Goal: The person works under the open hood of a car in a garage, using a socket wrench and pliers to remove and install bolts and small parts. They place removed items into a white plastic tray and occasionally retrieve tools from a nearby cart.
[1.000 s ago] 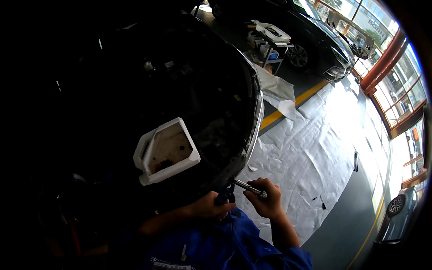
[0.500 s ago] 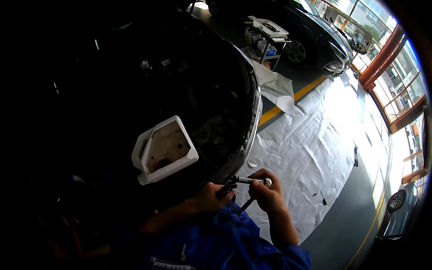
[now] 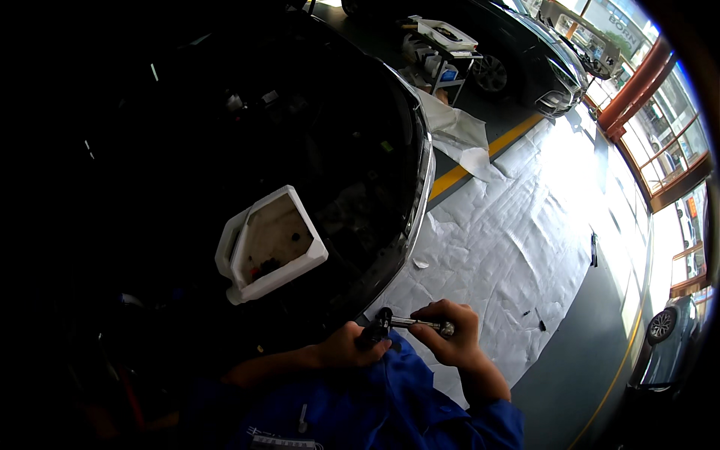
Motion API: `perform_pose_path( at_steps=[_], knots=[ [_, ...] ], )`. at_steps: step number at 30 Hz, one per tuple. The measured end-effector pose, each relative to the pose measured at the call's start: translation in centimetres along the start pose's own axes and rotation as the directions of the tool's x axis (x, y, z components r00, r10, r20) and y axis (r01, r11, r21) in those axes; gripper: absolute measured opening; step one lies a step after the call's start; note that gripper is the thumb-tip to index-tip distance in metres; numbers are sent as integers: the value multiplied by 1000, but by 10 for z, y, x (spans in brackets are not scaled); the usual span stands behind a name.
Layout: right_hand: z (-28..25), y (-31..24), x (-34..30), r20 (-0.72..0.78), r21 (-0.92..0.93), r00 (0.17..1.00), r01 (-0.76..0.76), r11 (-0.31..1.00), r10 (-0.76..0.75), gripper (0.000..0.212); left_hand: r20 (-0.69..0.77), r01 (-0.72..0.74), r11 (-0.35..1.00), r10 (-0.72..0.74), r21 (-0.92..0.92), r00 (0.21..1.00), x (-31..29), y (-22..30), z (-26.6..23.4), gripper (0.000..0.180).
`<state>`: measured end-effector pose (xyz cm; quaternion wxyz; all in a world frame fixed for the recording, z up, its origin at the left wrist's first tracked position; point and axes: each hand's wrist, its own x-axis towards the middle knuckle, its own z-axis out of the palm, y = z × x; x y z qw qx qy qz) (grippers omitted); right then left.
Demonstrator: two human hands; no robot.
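Low in the view, near the curved front edge of a car's open engine bay, my two hands meet at a chrome bar tool (image 3: pixel 405 322) that looks like a ratchet or an extension bar. Its left end joins a dark head (image 3: pixel 384 316). My left hand (image 3: pixel 347 347) is closed round a dark piece below that head; what the piece is, I cannot make out. Around the bar's other end, which finishes in a rounded chrome tip, curl the fingers of my right hand (image 3: pixel 452 335).
A cut-open white plastic jug (image 3: pixel 286 279) with small dark parts sits over the dark engine bay (image 3: pixel 337 172). White sheeting (image 3: pixel 495 247) covers the floor to the right, with small dark items on it. Beyond stand a tool cart (image 3: pixel 457 56) and another car (image 3: pixel 551 75).
The bar has dropped slightly and tilted, and its dark head now stands up more plainly. My right hand has moved a little down and right; a dark rod below it no longer shows.
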<state>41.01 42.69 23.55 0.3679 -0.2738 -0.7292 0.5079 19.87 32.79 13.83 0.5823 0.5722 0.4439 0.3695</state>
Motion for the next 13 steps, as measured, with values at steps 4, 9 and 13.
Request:
perform_pose_path(
  at_steps=[4, 9, 13],
  knots=[
    [-4, -9, 1, 60, 15, 997, -45, 999, 44, 14, -37, -112, 988, 116, 111, 993, -1, 5, 3, 31],
    [-7, -10, -3, 141, 185, 921, -386, 904, 364, 18, -76, -211, 958, 229, 196, 970, 2, 14, 2, 21],
    [-8, 5, -7, 282, 356, 682, -728, 586, 675, 27, -33, -337, 880, 369, 333, 929, 5, -17, -6, 16]
  ],
)
